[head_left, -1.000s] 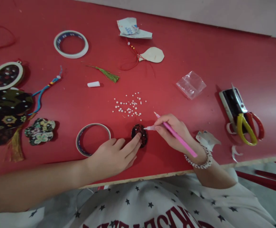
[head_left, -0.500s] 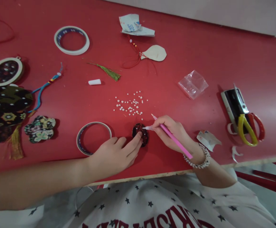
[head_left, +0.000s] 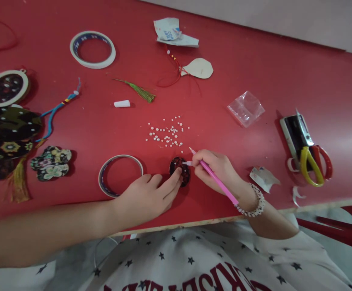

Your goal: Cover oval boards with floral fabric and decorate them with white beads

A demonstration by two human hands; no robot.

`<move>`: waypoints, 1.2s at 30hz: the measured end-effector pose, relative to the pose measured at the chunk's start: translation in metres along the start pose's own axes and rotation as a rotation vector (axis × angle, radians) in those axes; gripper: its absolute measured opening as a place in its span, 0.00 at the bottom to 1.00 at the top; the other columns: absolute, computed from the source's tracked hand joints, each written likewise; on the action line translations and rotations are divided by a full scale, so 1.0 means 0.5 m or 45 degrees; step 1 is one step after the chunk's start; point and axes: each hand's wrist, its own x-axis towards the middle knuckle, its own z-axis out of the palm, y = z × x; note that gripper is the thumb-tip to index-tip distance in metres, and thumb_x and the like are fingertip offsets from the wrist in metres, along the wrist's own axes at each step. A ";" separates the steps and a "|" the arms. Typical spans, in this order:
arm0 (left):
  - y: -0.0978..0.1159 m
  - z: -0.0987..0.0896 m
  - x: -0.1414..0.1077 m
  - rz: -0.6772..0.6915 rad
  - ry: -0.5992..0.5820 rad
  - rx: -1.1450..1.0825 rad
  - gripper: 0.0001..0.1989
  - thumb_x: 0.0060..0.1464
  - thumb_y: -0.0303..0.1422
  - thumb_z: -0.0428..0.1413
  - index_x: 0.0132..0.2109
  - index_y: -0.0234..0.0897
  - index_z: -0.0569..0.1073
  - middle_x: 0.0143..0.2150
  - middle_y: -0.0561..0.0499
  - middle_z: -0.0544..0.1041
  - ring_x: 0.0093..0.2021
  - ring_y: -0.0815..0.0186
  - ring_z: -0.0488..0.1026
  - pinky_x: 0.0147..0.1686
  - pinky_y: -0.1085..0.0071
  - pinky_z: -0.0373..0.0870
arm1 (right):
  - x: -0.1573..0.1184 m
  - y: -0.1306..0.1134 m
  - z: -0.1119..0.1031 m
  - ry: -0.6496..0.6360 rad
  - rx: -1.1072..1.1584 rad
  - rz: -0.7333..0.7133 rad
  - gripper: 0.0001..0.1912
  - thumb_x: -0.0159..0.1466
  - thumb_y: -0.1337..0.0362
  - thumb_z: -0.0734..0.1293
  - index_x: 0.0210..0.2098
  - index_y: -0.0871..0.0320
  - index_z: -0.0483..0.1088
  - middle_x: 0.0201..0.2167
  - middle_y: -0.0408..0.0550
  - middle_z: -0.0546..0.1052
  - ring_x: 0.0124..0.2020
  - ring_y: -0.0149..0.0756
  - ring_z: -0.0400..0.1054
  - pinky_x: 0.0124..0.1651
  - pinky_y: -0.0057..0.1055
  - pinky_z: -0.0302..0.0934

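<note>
A small dark oval ornament (head_left: 185, 178) with red patterning and a few white dots lies near the table's front edge. My left hand (head_left: 151, 194) reaches over from the left, its fingertips holding the ornament down; the thumb is hidden. My right hand (head_left: 216, 169) is closed around a slim pink pen-like stick (head_left: 220, 185), which slants with its pointed end up and left. From the same fingers a pale nozzle (head_left: 187, 163) pokes out, its tip at the ornament's upper right; the body behind it is hidden. Loose white beads (head_left: 170, 133) are scattered just beyond.
One tape roll (head_left: 103, 188) lies by my left hand, another (head_left: 109, 60) farther back. Scissors (head_left: 311, 167) rest on a dark, pale-edged object at right. A clear plastic bag (head_left: 245, 108), white cap (head_left: 122, 104), green tassel (head_left: 141, 91) and flower-shaped piece (head_left: 51, 163) lie around.
My right hand has shifted slightly left, bringing the pink stick with it. My left hand stays on the ornament. The whole view has moved a little.
</note>
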 end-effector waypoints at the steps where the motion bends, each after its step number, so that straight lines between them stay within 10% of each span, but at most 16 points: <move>1: 0.000 0.000 0.000 -0.001 -0.004 -0.003 0.18 0.58 0.32 0.49 0.53 0.33 0.70 0.57 0.46 0.70 0.28 0.67 0.68 0.22 0.69 0.65 | 0.001 0.000 0.001 0.007 -0.036 0.006 0.08 0.55 0.75 0.58 0.31 0.56 0.63 0.23 0.39 0.70 0.22 0.24 0.63 0.28 0.21 0.56; 23: 0.003 0.015 -0.008 0.017 0.022 0.049 0.19 0.58 0.31 0.48 0.56 0.31 0.68 0.58 0.41 0.68 0.30 0.66 0.70 0.22 0.69 0.63 | 0.027 -0.044 -0.031 -0.197 -0.250 -0.122 0.04 0.59 0.70 0.58 0.34 0.57 0.61 0.21 0.37 0.65 0.19 0.24 0.54 0.24 0.22 0.47; 36: 0.006 0.015 -0.005 -0.032 0.075 0.038 0.18 0.59 0.32 0.46 0.53 0.31 0.70 0.53 0.40 0.72 0.25 0.67 0.68 0.19 0.69 0.58 | 0.084 -0.105 -0.041 -0.719 -0.458 -0.076 0.05 0.60 0.70 0.58 0.35 0.57 0.61 0.22 0.41 0.71 0.21 0.27 0.59 0.24 0.25 0.43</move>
